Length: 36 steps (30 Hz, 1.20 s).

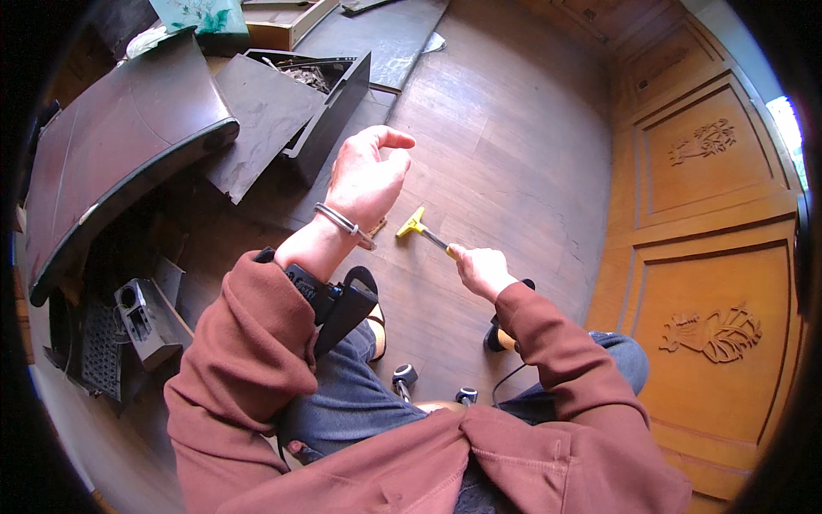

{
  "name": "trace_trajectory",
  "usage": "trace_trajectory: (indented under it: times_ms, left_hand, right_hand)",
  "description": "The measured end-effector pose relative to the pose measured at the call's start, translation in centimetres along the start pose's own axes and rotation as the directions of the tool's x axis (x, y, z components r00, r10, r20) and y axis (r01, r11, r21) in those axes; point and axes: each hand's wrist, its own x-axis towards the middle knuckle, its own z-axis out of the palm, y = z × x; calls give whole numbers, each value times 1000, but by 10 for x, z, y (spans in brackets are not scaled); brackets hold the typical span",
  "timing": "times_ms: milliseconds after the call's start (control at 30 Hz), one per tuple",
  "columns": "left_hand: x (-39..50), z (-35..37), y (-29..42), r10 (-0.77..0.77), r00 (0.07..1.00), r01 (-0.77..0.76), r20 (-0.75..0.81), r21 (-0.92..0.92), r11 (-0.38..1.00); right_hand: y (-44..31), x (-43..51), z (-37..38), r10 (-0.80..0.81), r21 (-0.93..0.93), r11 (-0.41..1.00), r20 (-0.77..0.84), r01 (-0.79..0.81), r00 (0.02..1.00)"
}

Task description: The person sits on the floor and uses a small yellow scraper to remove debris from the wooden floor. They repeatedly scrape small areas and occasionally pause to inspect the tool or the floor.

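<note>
My right hand (pixel 481 268) grips the handle of a scraper with a yellow T-shaped head (pixel 411 223) and a metal shaft. The head points up and left over the wood-plank floor (pixel 462 160); whether it touches the floor cannot be told. My left hand (pixel 369 170) is raised over the floor, its index finger and thumb curled towards each other with a small gap. The other left fingers are hidden, so anything in the palm is out of sight. A bracelet (pixel 343 223) circles that wrist, and a small brown piece (pixel 377 226) shows just past it.
Left stands a dark, curved-edge desk (pixel 128 135). Beside it, a black drawer (pixel 334 96) contains debris, with a loose panel (pixel 266 106) against it. A metal box (pixel 144 321) lies below the desk. Carved wooden doors (pixel 713 270) line the right. Caster wheels (pixel 404 374) show beneath me.
</note>
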Motion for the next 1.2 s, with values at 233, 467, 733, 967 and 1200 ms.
trace_trajectory:
  times_ms: [233, 467, 733, 967, 1200]
  left_hand:
    - [3, -10, -6, -5, 998, 6, -63, 11, 1000]
    - [10, -11, -7, 103, 989, -96, -104, 67, 993]
    - [3, -16, -6, 38, 999, -37, -37, 26, 999]
    - [6, -11, -11, 39, 998, -37, -44, 50, 998]
    - [6, -7, -13, -50, 999, 51, -17, 77, 996]
  right_hand:
    - [-26, 27, 9, 88, -45, 995, -63, -91, 994]
    - [-45, 19, 24, -1, 16, 1000, -88, 3, 996]
    - [-3, 6, 10, 125, 7, 992, -42, -125, 991]
    - [-4, 46, 31, 66, 76, 995, -76, -61, 995]
    - [-7, 55, 20, 42, -13, 999, -27, -42, 999]
